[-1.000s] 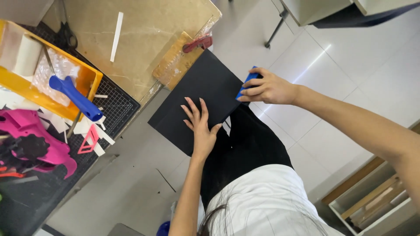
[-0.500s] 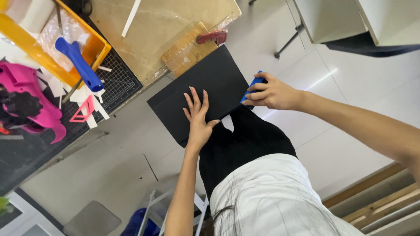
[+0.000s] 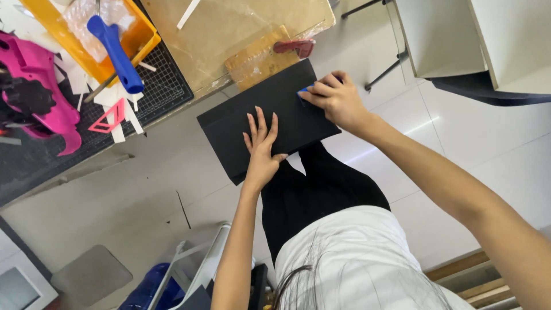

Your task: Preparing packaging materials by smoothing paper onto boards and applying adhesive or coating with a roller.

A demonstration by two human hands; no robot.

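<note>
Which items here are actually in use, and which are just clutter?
In use:
- black sheet, pressed flat by the left hand
- small blue tool, held against the sheet in the right hand

Lying about:
- blue-handled tool across the yellow tray
- pink plastic parts
- gridded cutting mat
- white strips

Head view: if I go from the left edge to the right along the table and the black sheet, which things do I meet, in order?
Pink plastic part → blue-handled tool in the yellow tray → left hand flat on the black sheet → right hand holding a small blue tool → white cabinet.
</note>
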